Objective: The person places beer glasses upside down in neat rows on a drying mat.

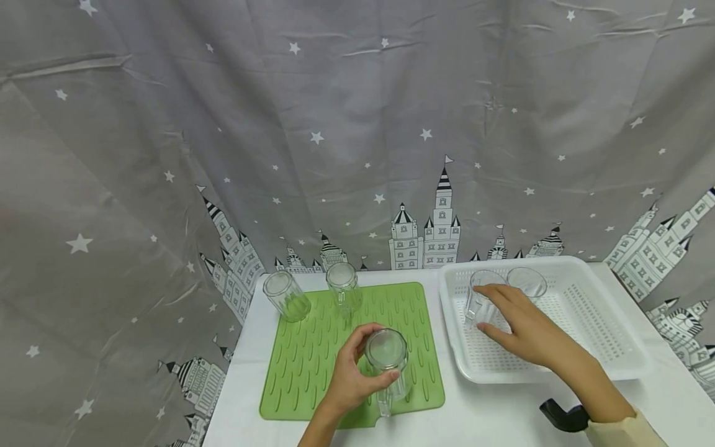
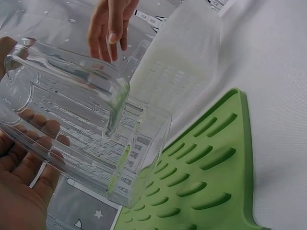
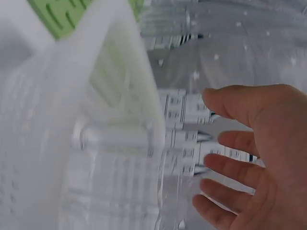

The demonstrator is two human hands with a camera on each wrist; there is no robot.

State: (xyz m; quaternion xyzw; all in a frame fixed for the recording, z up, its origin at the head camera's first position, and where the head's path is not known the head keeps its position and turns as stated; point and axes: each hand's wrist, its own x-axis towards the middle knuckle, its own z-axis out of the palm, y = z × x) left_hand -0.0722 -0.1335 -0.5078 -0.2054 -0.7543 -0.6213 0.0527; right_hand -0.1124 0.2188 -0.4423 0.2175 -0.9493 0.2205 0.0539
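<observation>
My left hand (image 1: 352, 379) grips a clear glass mug (image 1: 386, 351) that is upside down over the front of the green drying mat (image 1: 313, 379). In the left wrist view, its fingers (image 2: 36, 165) show through the ribbed glass, and the mug's handle faces the camera. My right hand (image 1: 519, 326) hovers above the left side of a white basket (image 1: 469, 369), thumb and fingers spread apart. Just beneath it stands another glass mug (image 1: 473, 308), partly covered by the hand in the head view. In the right wrist view nothing lies between the fingers (image 3: 232, 170).
Two more upside-down glass mugs, one at the back left corner (image 1: 287, 297) and one at the back edge (image 1: 343, 288), stand on the mat. A further glass (image 1: 527, 282) is at the basket's back. A grey curtain (image 1: 346, 167) hangs behind the white table (image 1: 475, 416).
</observation>
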